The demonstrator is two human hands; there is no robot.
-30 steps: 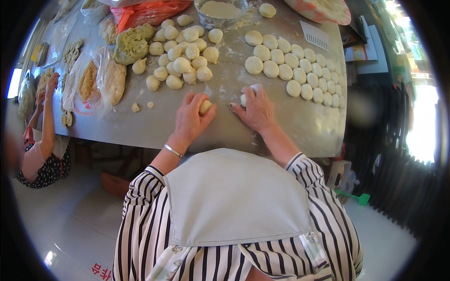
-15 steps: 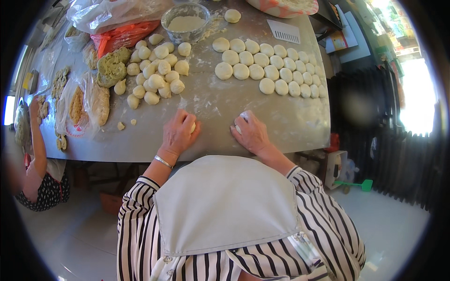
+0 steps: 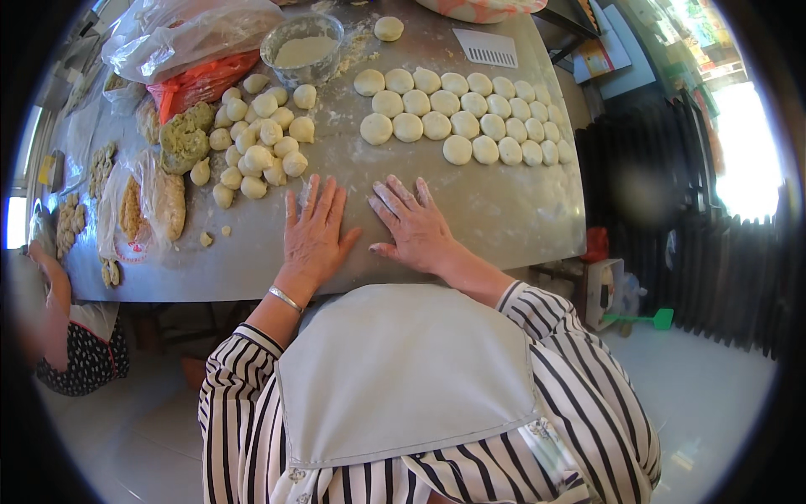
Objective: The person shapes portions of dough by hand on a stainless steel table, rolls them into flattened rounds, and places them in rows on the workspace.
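My left hand [image 3: 312, 231] lies palm down on the metal table near its front edge, fingers stretched forward and thumb out to the side. Flour-dusted, my right hand [image 3: 413, 225] is spread flat to the right of it, a small gap between the two. Whatever is under the palms is hidden. Ahead and to the left sits a heap of round dough balls [image 3: 259, 157], some with a pinched tip. Rows of flattened dough rounds [image 3: 437, 125] lie beyond my right hand.
At the back left stand a bowl of flour [image 3: 302, 52], a red plastic bag [image 3: 201, 82] and a greenish lump of filling [image 3: 186, 139]. A white slotted scraper [image 3: 487, 48] lies behind the rounds. Another person's arm [image 3: 54, 281] reaches in at the far left.
Both hands were curled over pale dough pieces; their fingers have straightened and flattened out. The right hand has come closer to the left. The whole view has shifted slightly.
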